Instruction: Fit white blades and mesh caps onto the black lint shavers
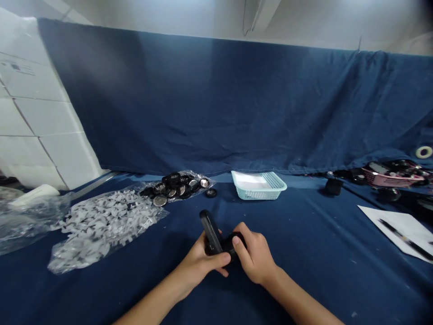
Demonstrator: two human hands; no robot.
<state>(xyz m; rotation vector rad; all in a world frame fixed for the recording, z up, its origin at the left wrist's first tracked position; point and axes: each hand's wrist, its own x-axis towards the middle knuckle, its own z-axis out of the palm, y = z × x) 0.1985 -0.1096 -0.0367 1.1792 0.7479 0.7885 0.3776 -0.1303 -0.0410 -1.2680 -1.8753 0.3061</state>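
Observation:
My left hand [199,264] is closed around a long black plastic part [211,230] with a rounded upper end, which tilts up and to the left. My right hand [256,253] grips a dark rounded black piece [230,246] close against the lower end of that part. Whether the two pieces are joined, I cannot tell, since my fingers cover much of them. Beyond my hands lies one round black cap [210,193]. A pile of similar black caps with silvery insides [182,187] rests on clear plastic to its left.
A clear bag of small white plastic pieces [108,221] lies at left, beside more plastic film [27,221]. A light blue basket [259,194] stands at the back. Rightward are a black block [333,186], a pink basket [389,179] of dark parts, and paper [399,221] with a pen [402,237].

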